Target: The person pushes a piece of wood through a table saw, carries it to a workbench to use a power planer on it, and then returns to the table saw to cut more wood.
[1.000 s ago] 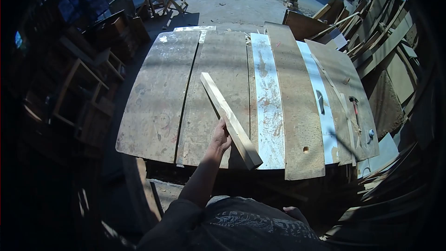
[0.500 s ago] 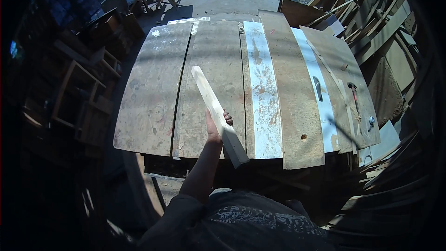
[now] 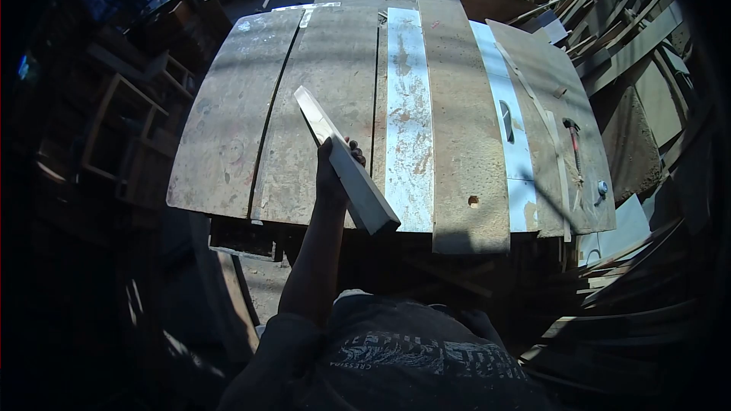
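The left hand (image 3: 328, 173) is holding a long, pale wooden bar (image 3: 358, 177). The hand is under the bar, near its middle. The thumb is on the bar's left side, and the fingertips (image 3: 355, 151) curl up around its right side. So the bar lies across the hand, and it slants. Its far end points up and to the left, away from the person. Its near end points down and to the right, at the front edge of the wooden table (image 3: 217, 144). The bar looks lifted above the table top.

The right hand is too dark to make out next to the gray shirt (image 3: 426, 354), so I can't tell if it holds anything. The bar is well apart from that side.

Just to the right of the bar is a white board (image 3: 409, 106) with brown marks. Next to that is a brown board (image 3: 466, 122) with a small hole (image 3: 474, 202). Farther right, a hammer (image 3: 574, 144) with a red handle lies on the table.
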